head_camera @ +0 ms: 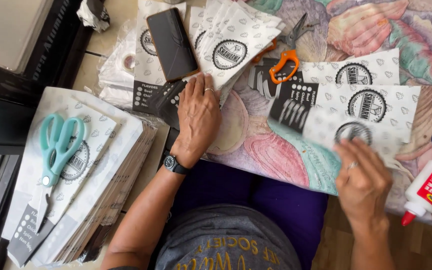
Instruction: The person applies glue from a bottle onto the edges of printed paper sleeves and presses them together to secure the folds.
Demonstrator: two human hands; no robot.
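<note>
head view looks straight down on my two hands over a work surface covered by a flowered cloth [276,155]; my left hand [198,117] lies flat with fingers spread and extended, palm down, pressing on a fanned stack of white printed paper bags [231,37] at its lower edge; it grips nothing; a watch [173,164] sits on that wrist; my right hand [363,175] has its fingers curled onto a single paper bag [351,131], which is blurred, so i cannot tell whether i pinch it or only push it; that bag overlaps two more bags [376,95] laid flat toward the far right; a dark phone [172,44] rests on the bags just beyond my left fingertips; orange-handled scissors [286,62] lie between the fanned stack and the right-hand bags; a glue bottle [428,192] with a red tip lies near the cloth's near edge, just beside my right hand; teal scissors [56,150] rest on a tall pile of bags [101,190] at far left, apart from my left forearm; open cloth shows between my two hands, down to the near edge over my lap
</note>
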